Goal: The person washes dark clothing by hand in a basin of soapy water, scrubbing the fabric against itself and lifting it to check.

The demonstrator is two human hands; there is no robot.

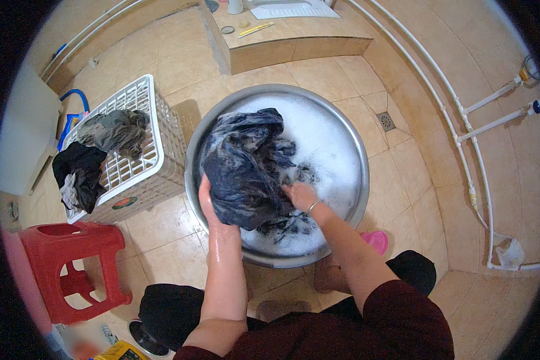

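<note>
A wide metal basin [280,261] full of white suds [324,132] stands on the floor in front of me. A wet dark blue garment [246,174] is bunched up over its left half, with foam streaked across the cloth. My left hand [207,203] holds the garment from its lower left side, its fingers mostly hidden behind the fabric. At the garment's right edge, my right hand [301,197] is closed on a fold of the cloth, just above the foam. A bracelet circles the right wrist. More dark fabric lies partly sunk in the suds around that hand.
To the left, a white plastic basket [156,114] carries a grey-green garment [117,132] and a black one [81,171] on top. A red stool [72,240] stands nearer me. A pink object [375,242] lies right of the basin. White pipes [462,126] run along the right wall.
</note>
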